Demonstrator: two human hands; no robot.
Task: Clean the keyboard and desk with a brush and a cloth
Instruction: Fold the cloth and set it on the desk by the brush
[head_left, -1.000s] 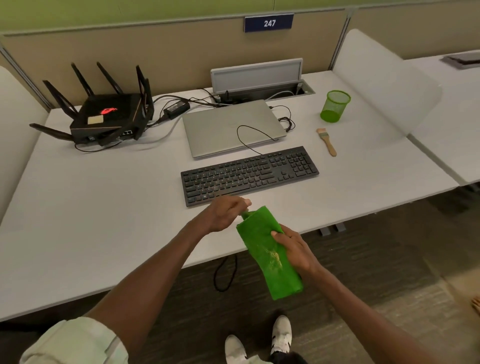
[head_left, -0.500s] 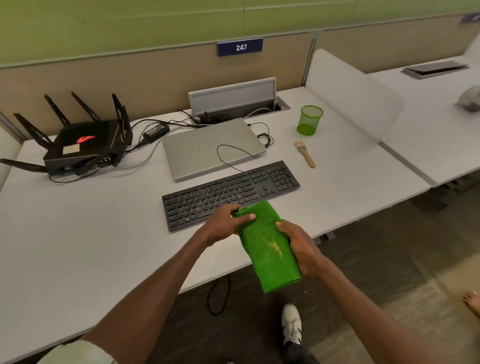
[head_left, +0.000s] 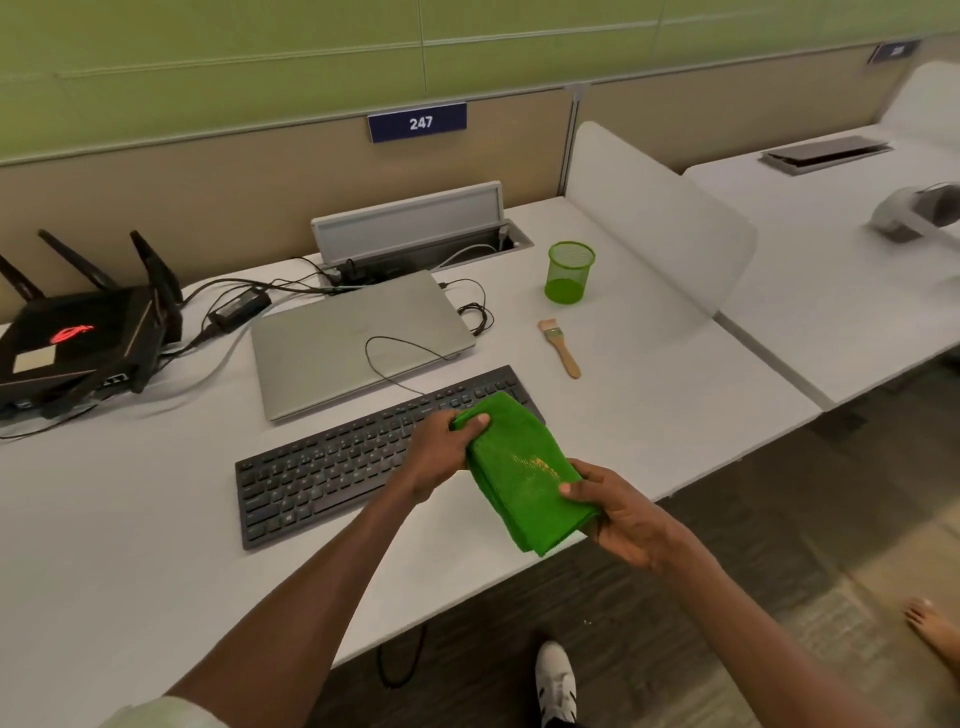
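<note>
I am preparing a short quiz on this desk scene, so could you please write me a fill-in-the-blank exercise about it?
1. Both hands, the left hand and the right hand, hold a folded ____ cloth.
2. The brush lies on the desk in front of the green mesh ____.
3. The laptop behind the keyboard is ____.
4. The sign reads ____.

Missing words: green; cup; closed; 247

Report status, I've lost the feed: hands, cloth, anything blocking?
Left hand and right hand both grip the cloth above the keyboard. Brush lies untouched. Nothing blocking.
</note>
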